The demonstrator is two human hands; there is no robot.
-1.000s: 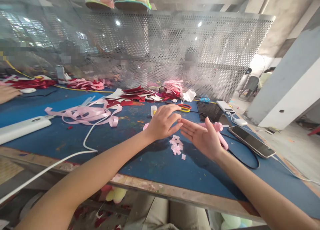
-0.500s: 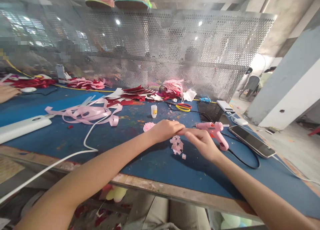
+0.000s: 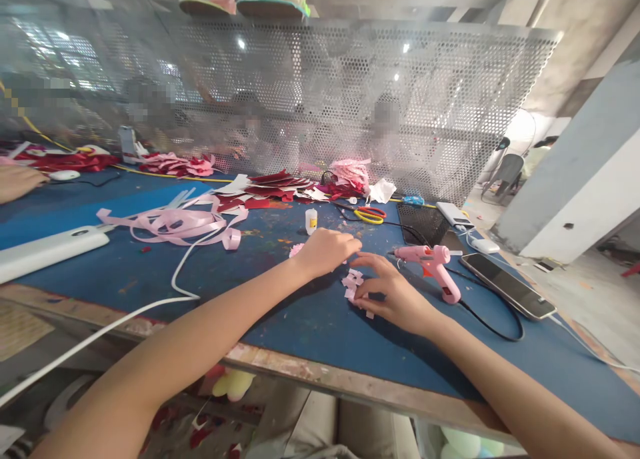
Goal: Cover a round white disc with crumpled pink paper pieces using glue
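My left hand is closed above the blue table, its fingers pressed together; anything inside it is hidden. Partly behind its wrist lies a round pink piece. Over a small pile of pale pink ribbon bits, my right hand has its fingers apart, with the fingertips at the pile's right edge. A small white bottle with a yellow label stands just beyond my left hand. To the right of my right hand rests a pink glue gun.
Pink ribbon and a white power strip lie left, with a white cable. Red and white strips, scissors and a phone are farther out. Another person's hand shows at the left edge.
My right hand has moved away from my left hand and down to the ribbon bits, its fingers spreading. The view has shifted slightly.
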